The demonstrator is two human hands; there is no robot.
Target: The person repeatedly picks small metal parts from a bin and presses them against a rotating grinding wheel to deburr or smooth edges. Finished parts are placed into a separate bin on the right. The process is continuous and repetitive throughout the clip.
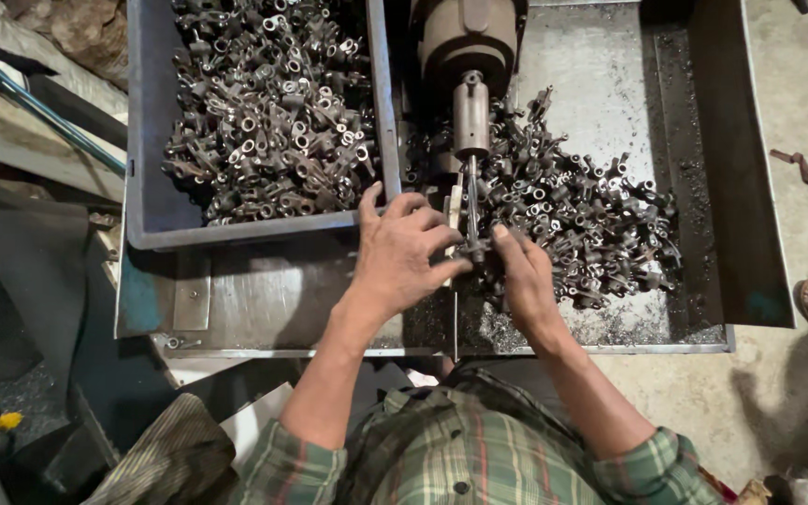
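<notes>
Hands both meet at the machine's thin spindle [472,201]: your left hand [402,251] and right hand [522,277] pinch one small metal part [477,251] between fingertips, a loose pile of parts [591,220] just right, grey bin [147,168] left.

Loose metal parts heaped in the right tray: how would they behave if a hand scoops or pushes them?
The small metal parts look like solid forged pieces, so probably stiff and heavy for their size. Their forked, ringed shapes seem to interlock, so a push may drag clumps, not roll. Shavings on the tray floor suggest gritty, possibly oily surfaces.
</notes>
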